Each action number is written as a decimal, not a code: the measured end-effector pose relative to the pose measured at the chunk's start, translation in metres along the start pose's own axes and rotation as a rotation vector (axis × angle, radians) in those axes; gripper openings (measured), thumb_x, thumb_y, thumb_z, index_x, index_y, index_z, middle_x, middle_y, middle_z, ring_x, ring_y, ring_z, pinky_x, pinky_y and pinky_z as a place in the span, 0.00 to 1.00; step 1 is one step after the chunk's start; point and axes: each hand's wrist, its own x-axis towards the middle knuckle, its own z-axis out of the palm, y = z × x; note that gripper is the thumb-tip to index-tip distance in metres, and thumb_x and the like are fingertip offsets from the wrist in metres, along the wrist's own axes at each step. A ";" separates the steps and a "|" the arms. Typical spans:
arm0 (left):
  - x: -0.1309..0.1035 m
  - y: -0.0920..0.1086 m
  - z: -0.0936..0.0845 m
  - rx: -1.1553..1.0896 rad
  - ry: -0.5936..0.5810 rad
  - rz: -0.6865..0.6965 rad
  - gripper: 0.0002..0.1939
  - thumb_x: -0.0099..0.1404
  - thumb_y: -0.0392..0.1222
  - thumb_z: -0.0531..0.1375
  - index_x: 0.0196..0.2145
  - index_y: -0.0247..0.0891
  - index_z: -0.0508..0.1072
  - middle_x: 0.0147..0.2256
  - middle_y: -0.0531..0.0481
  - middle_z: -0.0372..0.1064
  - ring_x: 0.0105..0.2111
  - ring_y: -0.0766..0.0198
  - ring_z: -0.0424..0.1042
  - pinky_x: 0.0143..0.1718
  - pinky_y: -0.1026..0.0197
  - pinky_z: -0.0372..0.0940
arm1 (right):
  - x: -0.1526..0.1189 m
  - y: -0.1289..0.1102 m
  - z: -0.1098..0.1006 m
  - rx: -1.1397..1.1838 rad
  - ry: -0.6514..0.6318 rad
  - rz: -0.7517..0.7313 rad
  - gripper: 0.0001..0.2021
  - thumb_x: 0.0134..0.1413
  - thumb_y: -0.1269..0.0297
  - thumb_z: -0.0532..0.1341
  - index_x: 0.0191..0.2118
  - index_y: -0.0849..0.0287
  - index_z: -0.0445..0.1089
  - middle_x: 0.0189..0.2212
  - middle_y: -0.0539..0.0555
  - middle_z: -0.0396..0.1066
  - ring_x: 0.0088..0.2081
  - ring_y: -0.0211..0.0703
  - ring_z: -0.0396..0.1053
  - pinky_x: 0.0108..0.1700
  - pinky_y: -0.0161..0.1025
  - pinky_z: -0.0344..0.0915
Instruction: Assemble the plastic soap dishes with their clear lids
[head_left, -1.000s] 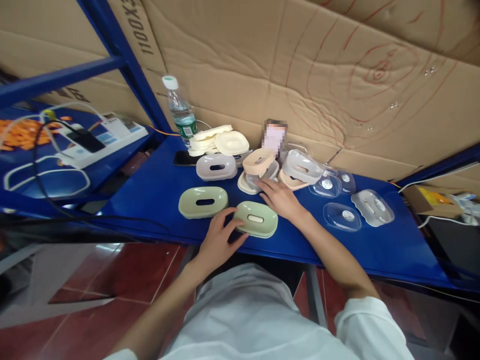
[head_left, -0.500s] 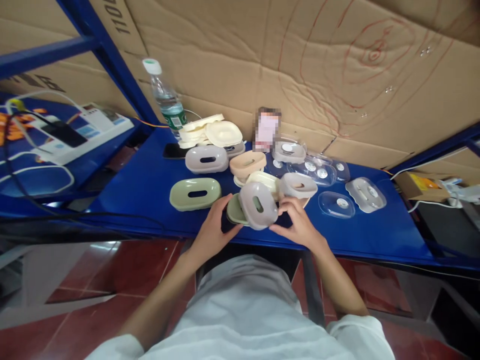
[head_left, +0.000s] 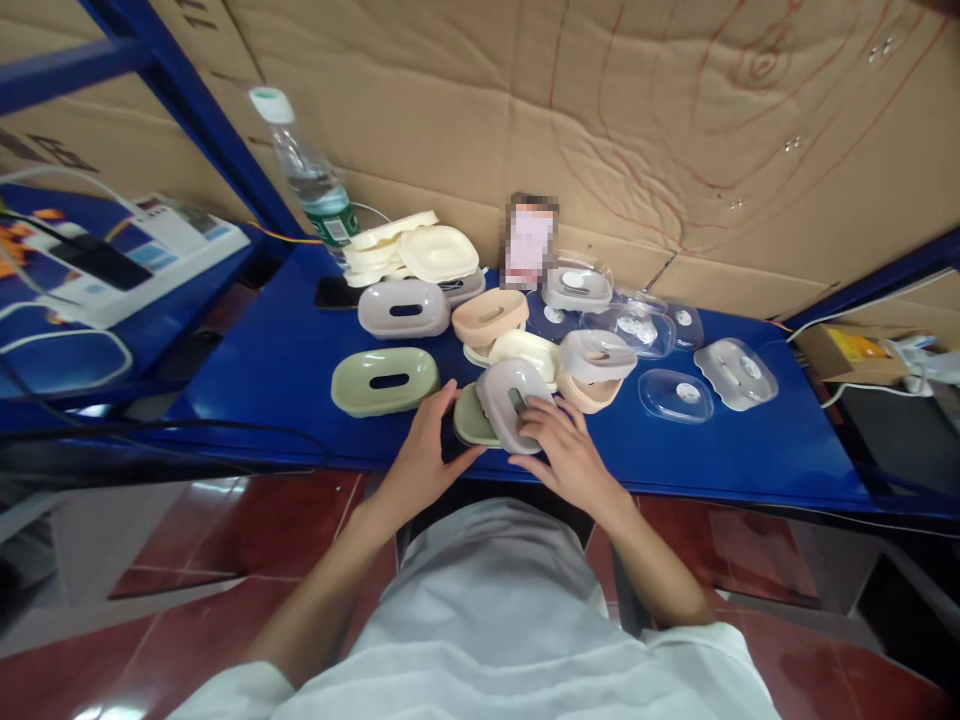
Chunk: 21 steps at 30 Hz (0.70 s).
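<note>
Near the table's front edge, my left hand (head_left: 424, 445) grips a small green soap dish (head_left: 472, 418) between thumb and fingers. Tilted over that dish's right side is a grey oval soap dish part (head_left: 499, 390) with a slot in its middle. My right hand (head_left: 566, 455) is closed on the grey part's right side, its fingers bent over the face near the slot and the thumb at the lower edge. A larger green soap dish part (head_left: 384, 382), also slotted, lies to the left. Behind my hands are a cream dish (head_left: 525, 352) and a peach dish (head_left: 491, 315).
Several cream pieces (head_left: 439, 252) are piled beside a water bottle (head_left: 311, 190). A phone (head_left: 529, 240) leans on the cardboard (head_left: 420, 110) at the back. Clear lids (head_left: 675, 396) lie on the right of the blue table (head_left: 750, 450), near a grey dish (head_left: 735, 375).
My right hand has shifted left over the grey part, its fingers now bent across the face near the slot. The left hand keeps its hold on the green dish. The view has tilted slightly.
</note>
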 end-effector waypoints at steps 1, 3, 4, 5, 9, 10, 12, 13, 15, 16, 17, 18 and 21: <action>0.000 0.000 -0.001 0.019 -0.005 0.012 0.47 0.74 0.51 0.67 0.78 0.47 0.44 0.68 0.34 0.62 0.68 0.45 0.67 0.69 0.39 0.66 | 0.000 0.000 -0.002 -0.001 -0.010 0.001 0.10 0.76 0.58 0.63 0.56 0.54 0.73 0.59 0.59 0.79 0.70 0.55 0.68 0.73 0.62 0.57; 0.002 0.001 -0.004 0.058 -0.010 0.038 0.46 0.75 0.50 0.66 0.78 0.48 0.44 0.69 0.34 0.62 0.70 0.44 0.66 0.70 0.38 0.65 | -0.001 0.002 -0.009 -0.004 -0.033 0.015 0.10 0.77 0.61 0.61 0.58 0.53 0.72 0.61 0.59 0.78 0.71 0.54 0.67 0.74 0.62 0.54; 0.002 0.002 -0.005 0.078 -0.019 0.048 0.44 0.75 0.49 0.65 0.78 0.48 0.45 0.69 0.34 0.61 0.70 0.44 0.65 0.70 0.38 0.65 | -0.002 0.004 -0.013 -0.002 -0.037 0.026 0.11 0.77 0.62 0.60 0.60 0.52 0.71 0.62 0.58 0.78 0.71 0.54 0.66 0.74 0.62 0.54; 0.003 0.003 -0.007 0.099 -0.035 0.055 0.42 0.76 0.47 0.65 0.78 0.49 0.48 0.70 0.35 0.60 0.71 0.45 0.64 0.71 0.38 0.64 | -0.003 0.005 -0.017 0.002 -0.035 0.036 0.12 0.78 0.63 0.60 0.61 0.51 0.71 0.62 0.58 0.77 0.71 0.54 0.67 0.74 0.61 0.55; 0.002 0.007 -0.016 0.196 -0.109 0.096 0.20 0.79 0.44 0.59 0.66 0.47 0.69 0.73 0.37 0.56 0.72 0.45 0.63 0.70 0.40 0.67 | -0.016 0.008 -0.023 0.010 0.011 0.062 0.14 0.77 0.65 0.59 0.63 0.51 0.69 0.62 0.58 0.78 0.69 0.53 0.69 0.71 0.58 0.62; 0.000 0.008 -0.020 0.223 -0.118 0.110 0.16 0.80 0.44 0.58 0.62 0.46 0.73 0.73 0.38 0.56 0.72 0.45 0.63 0.69 0.40 0.67 | -0.021 0.008 -0.023 0.003 0.021 0.074 0.15 0.77 0.65 0.59 0.64 0.51 0.69 0.61 0.58 0.78 0.68 0.53 0.70 0.70 0.58 0.63; -0.006 0.008 -0.030 0.270 -0.144 0.128 0.12 0.80 0.46 0.58 0.57 0.44 0.75 0.73 0.39 0.57 0.71 0.44 0.64 0.68 0.41 0.69 | -0.031 0.010 -0.022 -0.014 0.036 0.114 0.15 0.77 0.65 0.58 0.64 0.50 0.69 0.61 0.58 0.78 0.67 0.53 0.71 0.68 0.58 0.64; -0.009 0.008 -0.035 0.284 -0.161 0.132 0.12 0.80 0.46 0.58 0.56 0.44 0.75 0.73 0.39 0.57 0.71 0.44 0.65 0.67 0.42 0.70 | -0.036 0.011 -0.021 -0.017 0.040 0.135 0.15 0.77 0.65 0.58 0.64 0.50 0.69 0.61 0.58 0.78 0.67 0.54 0.71 0.67 0.58 0.65; -0.018 0.008 -0.044 0.286 -0.184 0.133 0.13 0.80 0.49 0.59 0.56 0.44 0.75 0.74 0.39 0.56 0.70 0.44 0.67 0.67 0.42 0.71 | -0.044 0.015 -0.020 -0.014 0.041 0.172 0.14 0.77 0.64 0.59 0.63 0.50 0.70 0.61 0.58 0.79 0.66 0.54 0.72 0.66 0.58 0.66; -0.022 0.007 -0.048 0.277 -0.186 0.134 0.14 0.79 0.50 0.59 0.56 0.44 0.75 0.74 0.39 0.56 0.70 0.44 0.67 0.67 0.42 0.71 | -0.046 0.018 -0.020 -0.014 0.040 0.184 0.14 0.77 0.63 0.59 0.62 0.50 0.71 0.61 0.58 0.79 0.66 0.54 0.72 0.66 0.58 0.66; -0.026 0.006 -0.049 0.265 -0.182 0.138 0.14 0.79 0.52 0.60 0.56 0.44 0.75 0.74 0.39 0.56 0.70 0.44 0.67 0.67 0.42 0.71 | -0.048 0.021 -0.020 -0.019 0.038 0.194 0.13 0.77 0.63 0.59 0.61 0.50 0.71 0.61 0.57 0.79 0.66 0.55 0.72 0.67 0.58 0.65; -0.029 0.005 -0.050 0.253 -0.171 0.144 0.14 0.79 0.53 0.60 0.55 0.44 0.75 0.74 0.39 0.57 0.70 0.44 0.67 0.67 0.42 0.71 | -0.048 0.024 -0.021 -0.027 0.033 0.202 0.12 0.78 0.63 0.58 0.61 0.51 0.72 0.61 0.57 0.78 0.67 0.54 0.71 0.67 0.58 0.64; -0.035 0.001 -0.048 0.238 -0.132 0.162 0.14 0.78 0.53 0.61 0.52 0.44 0.76 0.73 0.39 0.58 0.70 0.44 0.67 0.67 0.42 0.71 | -0.043 0.034 -0.022 -0.067 0.024 0.206 0.12 0.78 0.65 0.57 0.60 0.52 0.71 0.62 0.57 0.78 0.69 0.54 0.69 0.69 0.59 0.61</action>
